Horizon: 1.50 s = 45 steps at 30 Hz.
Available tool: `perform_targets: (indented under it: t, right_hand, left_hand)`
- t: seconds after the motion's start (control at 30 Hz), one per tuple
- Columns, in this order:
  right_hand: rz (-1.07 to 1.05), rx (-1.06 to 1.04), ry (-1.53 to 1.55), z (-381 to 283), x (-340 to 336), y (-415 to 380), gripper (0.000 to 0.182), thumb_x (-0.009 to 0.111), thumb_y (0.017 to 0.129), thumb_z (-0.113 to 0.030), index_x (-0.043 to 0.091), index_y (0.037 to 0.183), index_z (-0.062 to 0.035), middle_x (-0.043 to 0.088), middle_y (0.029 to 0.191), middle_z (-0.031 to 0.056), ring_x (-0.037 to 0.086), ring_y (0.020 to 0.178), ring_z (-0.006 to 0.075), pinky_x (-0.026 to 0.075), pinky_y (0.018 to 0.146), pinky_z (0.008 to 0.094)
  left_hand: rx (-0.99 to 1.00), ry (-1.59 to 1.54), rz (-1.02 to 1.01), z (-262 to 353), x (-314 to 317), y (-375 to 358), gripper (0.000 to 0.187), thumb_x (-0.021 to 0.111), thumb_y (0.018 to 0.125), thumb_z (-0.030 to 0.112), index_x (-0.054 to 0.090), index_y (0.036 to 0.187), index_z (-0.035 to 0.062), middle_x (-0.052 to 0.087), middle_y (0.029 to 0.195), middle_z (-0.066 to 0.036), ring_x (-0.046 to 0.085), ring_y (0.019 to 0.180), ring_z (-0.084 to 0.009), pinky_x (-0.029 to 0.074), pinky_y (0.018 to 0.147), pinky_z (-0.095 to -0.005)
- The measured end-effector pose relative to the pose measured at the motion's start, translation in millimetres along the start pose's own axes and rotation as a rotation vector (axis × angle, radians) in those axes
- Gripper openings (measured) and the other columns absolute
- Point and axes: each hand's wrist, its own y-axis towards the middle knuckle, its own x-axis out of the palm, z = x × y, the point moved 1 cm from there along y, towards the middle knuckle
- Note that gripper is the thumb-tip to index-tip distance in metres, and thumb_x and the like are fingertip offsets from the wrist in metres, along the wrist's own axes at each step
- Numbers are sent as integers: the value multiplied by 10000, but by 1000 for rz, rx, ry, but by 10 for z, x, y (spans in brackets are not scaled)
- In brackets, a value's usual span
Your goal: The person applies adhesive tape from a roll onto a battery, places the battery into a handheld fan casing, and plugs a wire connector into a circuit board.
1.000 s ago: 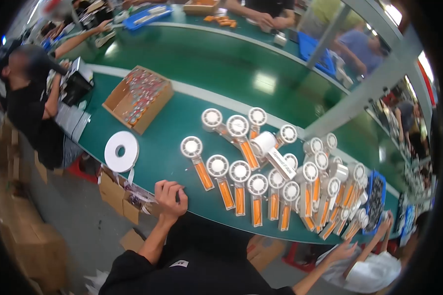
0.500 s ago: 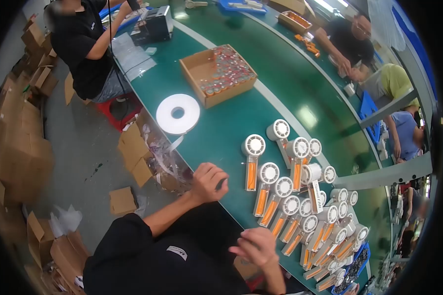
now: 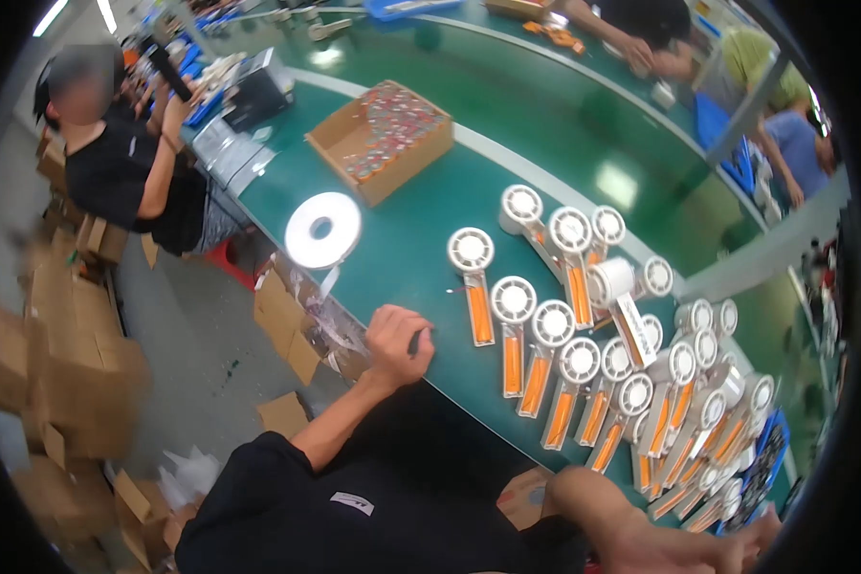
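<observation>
My left hand (image 3: 399, 344) rests at the near edge of the green table (image 3: 411, 277), fingers curled with the thumb near the index finger; whether it holds something small is hidden. At the lower right, my right hand (image 3: 737, 547) is stretched out low beside a blue tray (image 3: 767, 469) of small dark parts, its fingers partly blurred. Many white handheld fans (image 3: 513, 299) with orange strips in their handles lie between my hands, crowded together toward the right. A white tape roll (image 3: 297, 235) lies flat beyond my left hand.
Farther back stands a cardboard box (image 3: 383, 187) of small round red and silver parts. A co-worker (image 3: 115, 172) sits at the left near a dark device (image 3: 263, 88). Other people work across the table. Cartons (image 3: 77, 354) fill the left floor, and a metal post crosses the right.
My right hand has moved right and down, from the table edge toward the blue tray. My left hand stays curled at the edge. The camera view has shifted and tilted.
</observation>
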Motion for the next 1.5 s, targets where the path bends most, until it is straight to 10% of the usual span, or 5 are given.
perform_targets:
  t: [0.63, 0.8, 0.9, 1.23, 1.5]
  right_hand:
    - [-14, -45, -146, -432, -421, 520, 542, 682, 794, 5, 467, 1292, -2, 452, 1237, 149, 435, 1206, 241, 531, 885, 331]
    - [-1058, -97, -1840, -884, -433, 717, 420, 690, 734, -268, 529, 1046, -38, 551, 925, 158, 550, 735, 238, 460, 639, 356]
    - [-164, 1178, -835, -601, -487, 739, 131, 602, 927, -161, 540, 919, -46, 548, 844, 7, 505, 626, 41, 344, 533, 201]
    - [-747, 812, -2071, -1290, -2433, 1697, 182, 682, 900, -165, 637, 1009, -27, 689, 897, 26, 612, 761, 106, 490, 683, 241]
    - [-173, 1237, -2886, -2818, -4883, 3503, 790, 630, 764, -682, 670, 1151, 6, 665, 1177, 216, 635, 1110, 352, 484, 925, 417]
  left_hand:
    - [-43, 115, -113, 82, 20, -9, 98, 546, 747, -20, 615, 813, 1, 609, 824, -154, 577, 793, -339, 459, 734, -423]
    - [-57, 107, -87, 67, 45, -71, 112, 519, 836, -4, 623, 872, -25, 611, 885, -169, 585, 832, -330, 478, 768, -425]
    - [-22, 89, -62, -116, 76, -211, 135, 513, 926, 53, 598, 895, -48, 593, 869, -163, 553, 808, -316, 459, 759, -416]
    - [14, 58, -75, -260, 102, -265, 140, 496, 936, 52, 586, 928, -55, 584, 890, -163, 547, 836, -317, 444, 787, -416]
    - [-35, 101, -117, -173, 30, -217, 171, 456, 948, 68, 570, 943, -60, 575, 888, -164, 545, 849, -314, 439, 807, -416]
